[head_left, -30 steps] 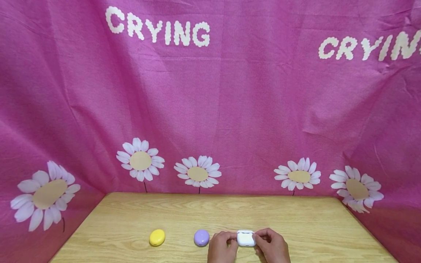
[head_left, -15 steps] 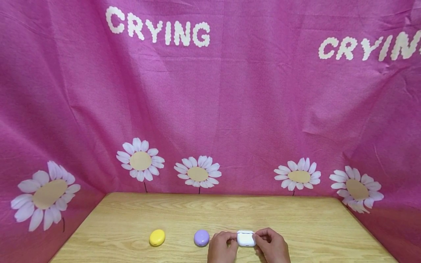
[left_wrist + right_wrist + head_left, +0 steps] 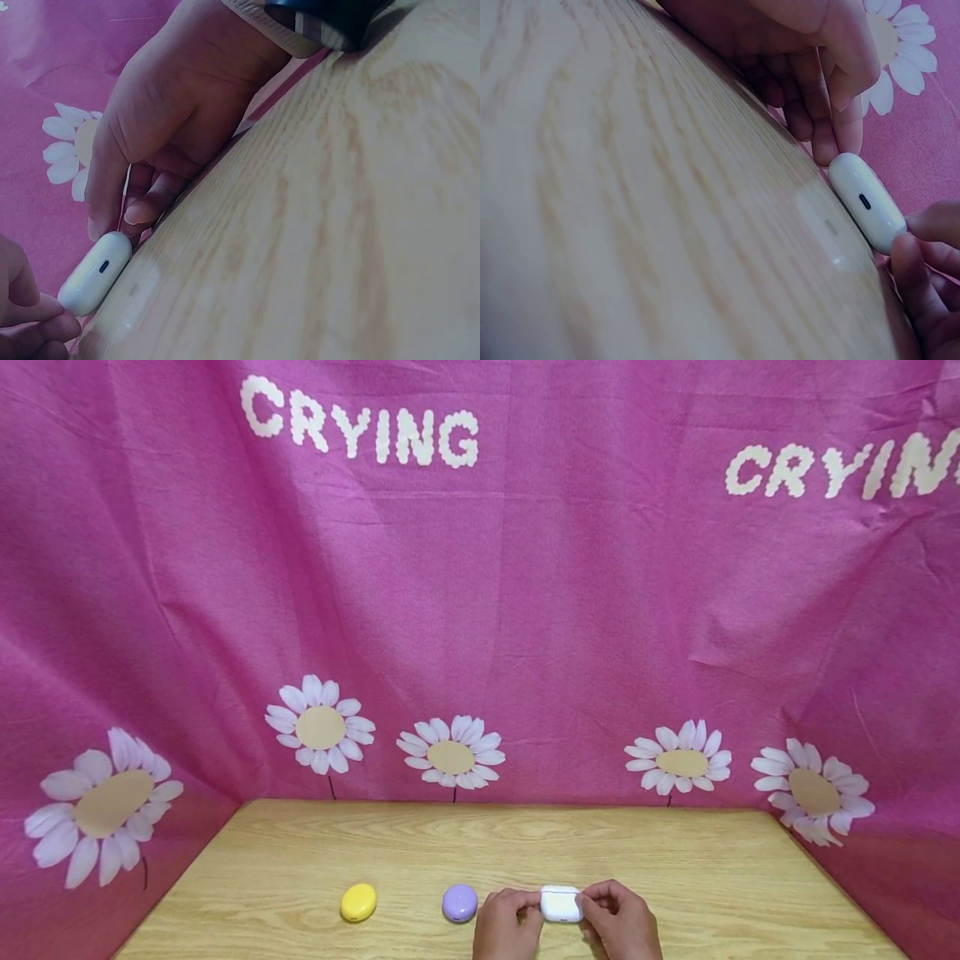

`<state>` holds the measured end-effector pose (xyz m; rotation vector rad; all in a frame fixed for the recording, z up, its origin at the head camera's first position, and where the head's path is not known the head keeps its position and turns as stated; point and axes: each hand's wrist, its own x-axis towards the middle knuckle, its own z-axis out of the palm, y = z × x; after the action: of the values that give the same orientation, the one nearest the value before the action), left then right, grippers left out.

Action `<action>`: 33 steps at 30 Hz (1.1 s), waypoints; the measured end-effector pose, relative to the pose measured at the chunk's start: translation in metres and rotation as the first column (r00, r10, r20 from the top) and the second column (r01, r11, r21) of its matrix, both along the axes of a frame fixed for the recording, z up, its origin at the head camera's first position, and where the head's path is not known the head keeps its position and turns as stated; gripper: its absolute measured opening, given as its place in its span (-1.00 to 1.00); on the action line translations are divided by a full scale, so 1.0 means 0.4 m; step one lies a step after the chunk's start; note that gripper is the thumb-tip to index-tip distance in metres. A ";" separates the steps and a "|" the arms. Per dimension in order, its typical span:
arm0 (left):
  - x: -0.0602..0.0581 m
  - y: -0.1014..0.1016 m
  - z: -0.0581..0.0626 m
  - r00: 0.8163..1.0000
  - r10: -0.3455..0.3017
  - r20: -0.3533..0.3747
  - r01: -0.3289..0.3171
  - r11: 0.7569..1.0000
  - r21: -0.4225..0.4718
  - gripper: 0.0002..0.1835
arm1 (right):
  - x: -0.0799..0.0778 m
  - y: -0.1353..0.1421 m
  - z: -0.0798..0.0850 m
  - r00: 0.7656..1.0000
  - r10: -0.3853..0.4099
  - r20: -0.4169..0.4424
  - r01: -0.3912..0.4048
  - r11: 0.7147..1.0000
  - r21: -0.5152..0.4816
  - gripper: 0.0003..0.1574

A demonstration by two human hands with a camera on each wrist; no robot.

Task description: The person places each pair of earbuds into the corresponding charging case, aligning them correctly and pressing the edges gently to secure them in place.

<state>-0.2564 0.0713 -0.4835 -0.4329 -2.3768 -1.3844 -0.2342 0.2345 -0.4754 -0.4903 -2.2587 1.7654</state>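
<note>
A white earbud case lies on the wooden table in the head view, its lid down with a thin seam showing. My left hand holds its left end with thumb and finger. At the opposite end, my right hand grips it with thumb and fingertips. Both wrist views show a dark charging port on the near side of the earbud case. Just left of my left hand sits a round purple case. Farther left is a similar yellow case.
The light wooden table carries the row of small cases near its front. A pink cloth backdrop with printed daisies and white letters rises along its back and both sides.
The gap under the white earbud case's lid has narrowed to a thin seam as the lid came down. Both hands stay in place; the purple and yellow cases have not moved.
</note>
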 end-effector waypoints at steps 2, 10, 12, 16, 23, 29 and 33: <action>0.000 0.000 0.000 1.000 0.002 -0.004 -0.002 1.000 0.001 -0.81 | 0.000 0.000 0.000 1.000 -0.001 0.001 0.001 1.000 0.002 -0.81; -0.002 -0.001 -0.004 1.000 0.000 -0.008 0.000 1.000 0.007 -0.80 | 0.000 0.002 -0.004 1.000 0.001 0.005 -0.001 1.000 -0.002 -0.79; -0.003 0.000 -0.006 1.000 -0.001 -0.009 0.001 1.000 0.006 -0.80 | -0.001 0.001 -0.005 1.000 -0.002 0.002 0.002 1.000 0.001 -0.80; -0.007 0.002 -0.009 1.000 0.000 -0.020 0.001 1.000 0.009 -0.79 | -0.003 -0.001 -0.005 1.000 -0.009 -0.007 0.009 1.000 0.014 -0.83; -0.008 0.005 -0.014 0.999 0.009 -0.044 -0.009 1.000 0.013 -0.80 | -0.001 0.000 -0.006 1.000 -0.012 -0.020 0.012 1.000 0.012 -0.81; -0.006 0.003 -0.012 0.998 0.009 -0.062 -0.009 1.000 -0.003 -0.80 | -0.002 -0.001 -0.005 1.000 -0.005 -0.008 0.005 1.000 0.002 -0.82; -0.005 0.001 -0.007 0.999 -0.008 -0.042 0.007 1.000 -0.013 -0.80 | 0.000 -0.001 -0.001 1.000 -0.004 -0.001 0.004 1.000 0.010 -0.80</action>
<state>-0.2584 0.0715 -0.4862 -0.4702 -2.3545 -1.3503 -0.2344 0.2343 -0.4758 -0.4912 -2.2631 1.7513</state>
